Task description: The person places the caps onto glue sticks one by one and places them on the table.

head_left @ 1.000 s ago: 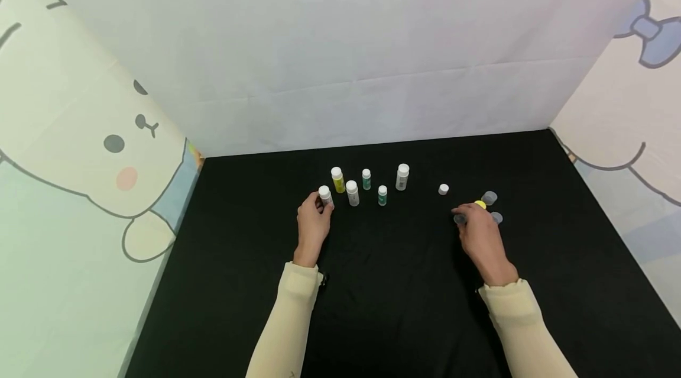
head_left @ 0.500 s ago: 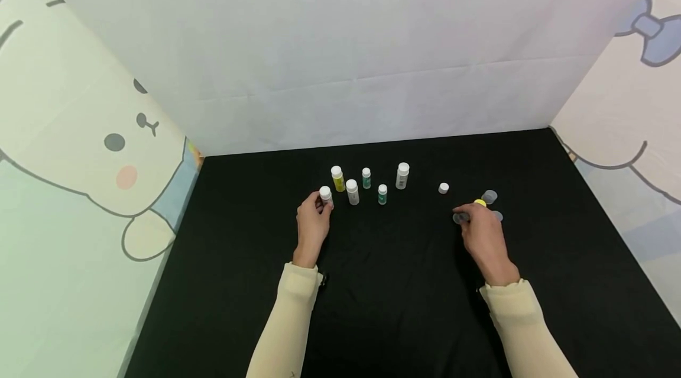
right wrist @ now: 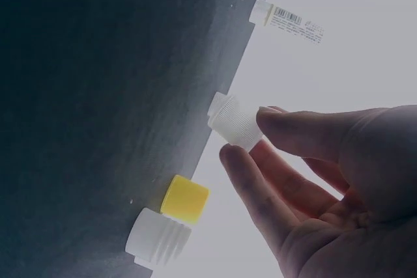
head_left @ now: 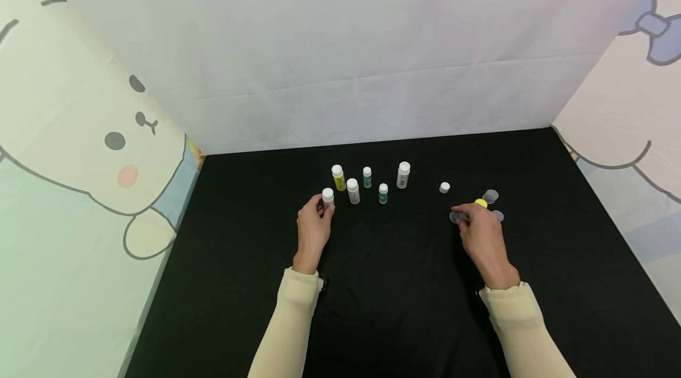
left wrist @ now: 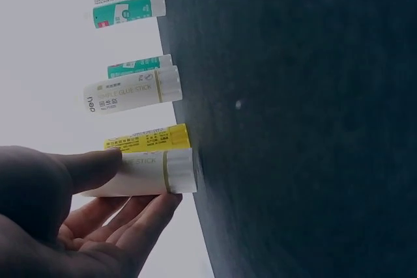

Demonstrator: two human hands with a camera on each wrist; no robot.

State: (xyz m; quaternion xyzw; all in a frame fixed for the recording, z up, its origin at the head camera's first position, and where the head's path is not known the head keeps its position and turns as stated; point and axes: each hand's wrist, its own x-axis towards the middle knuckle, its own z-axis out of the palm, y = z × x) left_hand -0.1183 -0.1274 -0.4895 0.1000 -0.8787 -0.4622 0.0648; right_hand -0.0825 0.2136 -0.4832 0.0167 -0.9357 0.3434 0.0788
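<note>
My left hand (head_left: 313, 227) grips a white glue stick (left wrist: 146, 174) between thumb and fingers at the left end of a group of glue sticks. Right behind it stands a yellow glue stick (head_left: 338, 178), and beside it another white glue stick (head_left: 353, 191). On the right, my right hand (head_left: 481, 242) pinches a translucent ribbed cap (right wrist: 234, 122) between thumb and fingertips. Near that hand lie a yellow cap (right wrist: 185, 198) and translucent caps (head_left: 490, 196), partly hidden by the hand in the head view.
Two small green glue sticks, one farther back (head_left: 367, 177) and one nearer (head_left: 383, 193), stand mid-table. A larger white glue stick (head_left: 403, 175) is behind them. A small white cap (head_left: 444, 187) lies between the groups. Fabric walls (head_left: 372, 106) bound the black table.
The translucent cap in my right hand has shifted slightly left and shows more beyond the fingertips. My left hand stays on its glue stick almost unmoved.
</note>
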